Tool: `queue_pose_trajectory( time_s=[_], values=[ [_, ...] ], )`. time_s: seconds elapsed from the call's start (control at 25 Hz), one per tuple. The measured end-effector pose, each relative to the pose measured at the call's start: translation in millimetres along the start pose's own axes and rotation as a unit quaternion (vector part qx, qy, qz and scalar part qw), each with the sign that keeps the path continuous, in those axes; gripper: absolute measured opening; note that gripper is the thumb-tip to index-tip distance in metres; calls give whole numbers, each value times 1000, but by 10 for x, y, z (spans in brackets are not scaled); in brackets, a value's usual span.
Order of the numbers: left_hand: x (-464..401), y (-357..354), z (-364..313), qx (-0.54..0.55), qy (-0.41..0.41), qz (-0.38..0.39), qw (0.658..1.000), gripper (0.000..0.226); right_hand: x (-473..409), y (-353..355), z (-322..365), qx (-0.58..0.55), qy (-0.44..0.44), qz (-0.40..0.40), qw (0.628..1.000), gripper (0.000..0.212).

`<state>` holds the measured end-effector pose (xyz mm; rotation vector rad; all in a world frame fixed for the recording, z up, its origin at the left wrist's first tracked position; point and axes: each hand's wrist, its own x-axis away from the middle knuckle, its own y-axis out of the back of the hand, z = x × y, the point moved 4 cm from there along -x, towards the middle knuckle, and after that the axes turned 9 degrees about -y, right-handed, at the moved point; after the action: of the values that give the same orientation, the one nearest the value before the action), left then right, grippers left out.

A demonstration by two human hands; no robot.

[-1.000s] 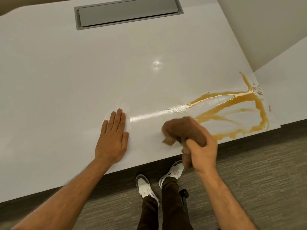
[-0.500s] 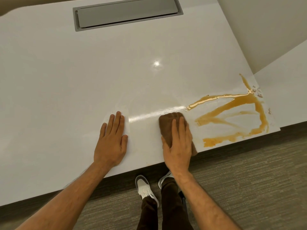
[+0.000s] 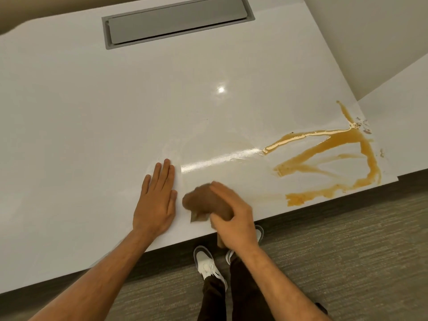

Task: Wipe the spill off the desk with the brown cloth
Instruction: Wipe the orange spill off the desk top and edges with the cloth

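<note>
An orange-brown spill streaks the right part of the white desk, reaching the front edge. A wet sheen runs from the spill's left end toward the middle of the desk. My right hand grips the bunched brown cloth near the front edge, well left of the spill; both are blurred by motion. A corner of the cloth touches the desk. My left hand lies flat on the desk, fingers together, just left of the cloth.
A grey recessed cable hatch is set in the desk at the back. A second white desk adjoins at the right. Below the front edge are grey carpet and my legs with white shoes.
My right hand went from pressing flat on the cloth near the spill's left end to bunching it and drawing it left toward the front edge. The left hand stayed put.
</note>
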<state>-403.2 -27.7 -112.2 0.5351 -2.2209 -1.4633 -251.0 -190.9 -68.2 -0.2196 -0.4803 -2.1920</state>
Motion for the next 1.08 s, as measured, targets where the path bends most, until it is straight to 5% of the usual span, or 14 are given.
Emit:
queue_pose_trajectory(
  time_s=[0.16, 0.32, 0.44, 0.72, 1.08],
  values=[
    [-1, 18, -31, -8, 8, 1, 1000, 65, -406, 694, 307, -75, -34, -149, 985, 65],
    [2, -3, -15, -11, 10, -1, 1000, 65, -863, 1121, 125, 94, -60, -250, 962, 67],
    [-10, -29, -8, -19, 10, -1, 1000, 64, -1110, 1025, -109, 244, -72, -228, 940, 73],
    [-7, -28, -19, -12, 13, -5, 1000, 65, -1657, 367, 206, 263, 59, -104, 957, 73],
    [-9, 41, -1, 69, 42, -45, 996, 63, -1179, -252, 163, 293, 212, 127, 924, 76]
  ],
)
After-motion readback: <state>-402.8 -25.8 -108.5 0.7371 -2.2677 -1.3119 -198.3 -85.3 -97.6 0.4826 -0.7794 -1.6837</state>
